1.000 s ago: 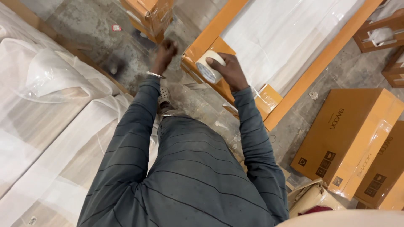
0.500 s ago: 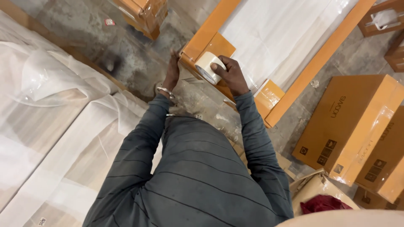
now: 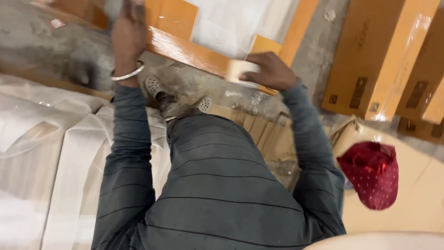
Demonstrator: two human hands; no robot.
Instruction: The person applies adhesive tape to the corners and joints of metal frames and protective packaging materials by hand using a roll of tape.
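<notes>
The right hand (image 3: 270,71) gripped the tape roll (image 3: 241,71), which had slid rightward along the orange frame edge (image 3: 185,51). The left hand (image 3: 127,34) had lifted onto that edge, its grip unclear.

The tape roll (image 3: 240,71) in the right hand (image 3: 270,71) rests on the panel's cardboard edge (image 3: 185,51), the left hand (image 3: 127,34) farther left on that edge, cartons (image 3: 374,60) to the right.

I see a dark red dotted cap (image 3: 371,173) lying near right on flattened cardboard (image 3: 416,194), brown cartons (image 3: 374,55) far right, and white plastic-wrapped panels (image 3: 41,153) left.
</notes>
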